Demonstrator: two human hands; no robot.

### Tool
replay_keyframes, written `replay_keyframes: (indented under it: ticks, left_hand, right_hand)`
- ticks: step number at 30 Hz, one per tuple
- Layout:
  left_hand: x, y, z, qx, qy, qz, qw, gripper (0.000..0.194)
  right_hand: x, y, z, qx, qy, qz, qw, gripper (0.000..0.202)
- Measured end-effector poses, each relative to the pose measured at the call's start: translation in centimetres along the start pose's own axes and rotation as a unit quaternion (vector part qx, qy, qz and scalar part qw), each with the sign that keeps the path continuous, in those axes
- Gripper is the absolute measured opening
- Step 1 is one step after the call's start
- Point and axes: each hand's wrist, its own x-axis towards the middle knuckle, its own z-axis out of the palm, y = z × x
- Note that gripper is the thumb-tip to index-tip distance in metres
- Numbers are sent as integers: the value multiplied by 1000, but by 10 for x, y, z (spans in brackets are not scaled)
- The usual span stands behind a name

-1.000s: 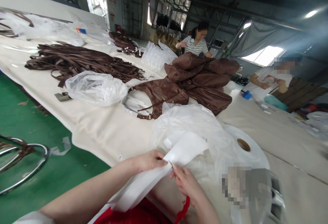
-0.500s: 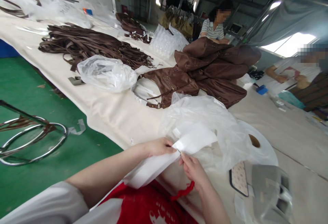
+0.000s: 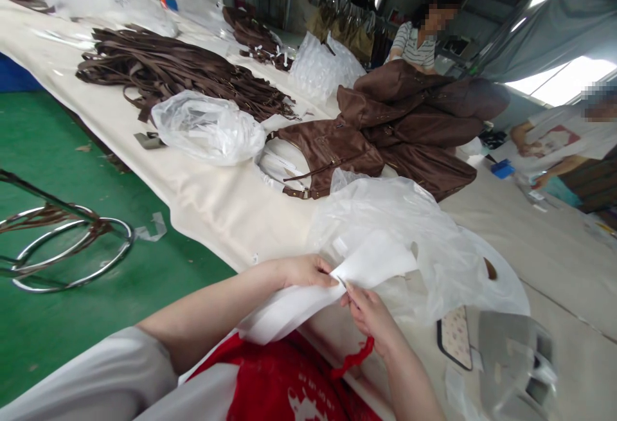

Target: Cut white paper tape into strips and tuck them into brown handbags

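Observation:
A soft white sheet-like strip [image 3: 284,312] runs across my lap and up onto the table. My left hand [image 3: 306,273] is closed on its edge, thumb and fingers pinching it. Close beside it, my right hand [image 3: 370,315] grips a small thin metal tool [image 3: 342,282], whose narrow tip meets the strip between the two hands. Most of the tool is hidden in the fingers, so its exact kind is unclear. A red cord [image 3: 355,360] hangs from that hand. Just beyond lies a crumpled translucent plastic sheet [image 3: 385,215].
Brown bags [image 3: 414,119] are heaped beyond the plastic. Brown straps [image 3: 168,71] lie left, near a clear plastic bag [image 3: 207,128]. On the right are a white roll [image 3: 506,279], a phone [image 3: 456,337] and a tape dispenser [image 3: 515,363]. Two people work across the table. A metal-ringed stool [image 3: 72,247] stands left.
The view has shifted slightly, so the scene sits a little further right. Both hands keep their hold, at nearly the same spot on the white strip.

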Motion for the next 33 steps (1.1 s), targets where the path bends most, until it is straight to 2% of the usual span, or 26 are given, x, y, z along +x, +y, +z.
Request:
replay_keyframes:
  ticks: [8, 24, 29, 33]
  left_hand:
    - [4, -8, -1, 12, 4, 36, 999, 45]
    - [0, 2, 0, 19, 5, -7, 1000, 44]
    - [-2, 4, 0, -62, -1, -20, 998, 44]
    - [-2, 4, -1, -78, -9, -15, 997, 44]
  right_hand:
    - [7, 5, 0, 0, 3, 0, 1000, 60]
    - [7, 7, -1, 17, -3, 10, 1000, 60]
    - [2, 7, -10, 17, -34, 21, 999, 60]
    - [0, 10, -10, 14, -22, 1, 1000, 60]
